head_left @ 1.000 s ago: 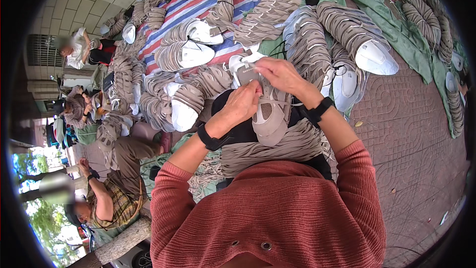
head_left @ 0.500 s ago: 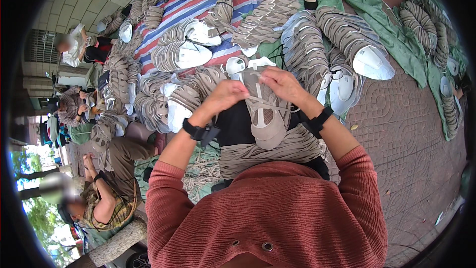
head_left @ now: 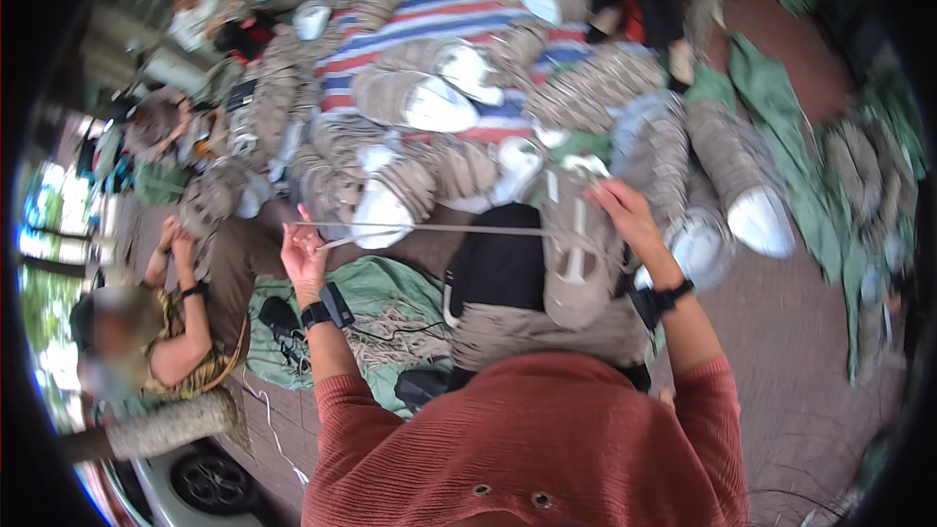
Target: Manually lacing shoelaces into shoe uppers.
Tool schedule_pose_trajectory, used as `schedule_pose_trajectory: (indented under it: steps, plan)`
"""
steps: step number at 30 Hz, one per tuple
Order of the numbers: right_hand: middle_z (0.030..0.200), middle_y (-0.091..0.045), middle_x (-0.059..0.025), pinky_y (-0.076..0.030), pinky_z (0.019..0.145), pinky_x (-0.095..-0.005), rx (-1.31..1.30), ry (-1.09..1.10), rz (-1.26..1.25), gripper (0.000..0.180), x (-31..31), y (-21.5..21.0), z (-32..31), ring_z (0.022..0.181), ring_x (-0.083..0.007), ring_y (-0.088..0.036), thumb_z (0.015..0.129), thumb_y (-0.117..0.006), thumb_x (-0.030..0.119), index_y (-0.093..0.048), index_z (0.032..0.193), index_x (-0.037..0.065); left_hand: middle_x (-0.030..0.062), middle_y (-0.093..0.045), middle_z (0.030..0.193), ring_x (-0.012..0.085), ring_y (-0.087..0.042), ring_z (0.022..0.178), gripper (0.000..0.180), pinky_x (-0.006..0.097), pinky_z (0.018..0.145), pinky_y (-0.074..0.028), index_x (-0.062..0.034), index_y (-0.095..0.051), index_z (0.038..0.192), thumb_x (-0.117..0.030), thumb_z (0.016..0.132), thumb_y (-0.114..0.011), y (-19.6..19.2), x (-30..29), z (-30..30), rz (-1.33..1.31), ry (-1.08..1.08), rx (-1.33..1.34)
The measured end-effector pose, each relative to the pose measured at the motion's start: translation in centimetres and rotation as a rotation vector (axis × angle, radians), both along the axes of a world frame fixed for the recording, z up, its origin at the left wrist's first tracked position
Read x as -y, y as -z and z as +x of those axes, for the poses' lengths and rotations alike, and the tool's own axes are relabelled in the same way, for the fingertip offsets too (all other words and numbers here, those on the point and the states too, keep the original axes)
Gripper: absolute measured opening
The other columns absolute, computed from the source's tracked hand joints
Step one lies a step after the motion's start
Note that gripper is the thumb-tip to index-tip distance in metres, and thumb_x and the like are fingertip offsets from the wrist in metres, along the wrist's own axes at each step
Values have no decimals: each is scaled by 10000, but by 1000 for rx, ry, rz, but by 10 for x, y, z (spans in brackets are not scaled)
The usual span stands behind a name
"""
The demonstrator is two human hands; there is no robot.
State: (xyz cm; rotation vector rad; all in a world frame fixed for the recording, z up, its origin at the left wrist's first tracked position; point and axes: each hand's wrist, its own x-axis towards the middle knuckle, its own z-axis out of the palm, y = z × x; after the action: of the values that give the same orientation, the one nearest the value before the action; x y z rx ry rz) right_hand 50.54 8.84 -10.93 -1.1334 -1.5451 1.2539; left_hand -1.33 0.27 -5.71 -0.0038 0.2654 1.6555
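Observation:
A beige-grey shoe upper (head_left: 570,285) with a mesh front and pale strips stands over my lap, its toe toward me. My right hand (head_left: 628,218) grips its upper right edge, fingers bent together. Out to the left, my left hand (head_left: 305,256) pinches a flat beige shoelace (head_left: 439,228). The lace runs taut and nearly level from those fingers to the eyelets of the upper. Across my lap, under the toe, lies a thick bundle of beige laces (head_left: 517,334).
Rows of nested shoe uppers (head_left: 415,98) lie on a striped sheet (head_left: 366,44) ahead. More rows and green cloth (head_left: 781,137) are at the right. Loose laces (head_left: 400,337) lie on a green sheet at the left. A seated person (head_left: 181,332) is close at left.
My left hand has swung far out to the left, drawing the lace straight. My right hand stays at the upper. The whole view has shifted, with some blur.

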Motion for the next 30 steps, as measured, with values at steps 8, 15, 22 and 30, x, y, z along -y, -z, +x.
schedule_pose_trajectory:
  steps: [8,15,22,30]
  plan:
    - [762,-554,13,-383,703,-217,-23,19,-33,232,7,7,6,733,-67,-476,915,-509,215,-629,884,19,116,-619,1086,215,-617,825,282,295,602,-489,-11,-556,1086,-217,913,-472,40,102,-131,-325,-745,-116]
    - [705,-588,-9,-278,460,-190,-565,158,-316,216,-5,-1,22,525,-63,-408,919,-505,232,-583,987,42,98,-664,933,172,-612,661,180,238,451,-427,-13,-572,993,-95,868,-473,103,183,-186,-427,-787,-608]
    - [655,-543,21,-298,419,-211,-714,819,-449,183,25,45,213,504,-65,-409,873,-550,240,-573,967,85,163,-635,787,278,-616,699,219,406,614,-464,-39,-600,837,-236,745,-630,117,258,-211,-1765,-407,-2237]
    - [572,-446,39,-269,426,-208,-843,1254,-274,175,251,72,527,456,-86,-331,909,-463,152,-510,749,100,95,-653,892,201,-600,776,300,343,643,-454,17,-611,997,-209,893,-444,137,168,-186,-1322,-644,-2818]
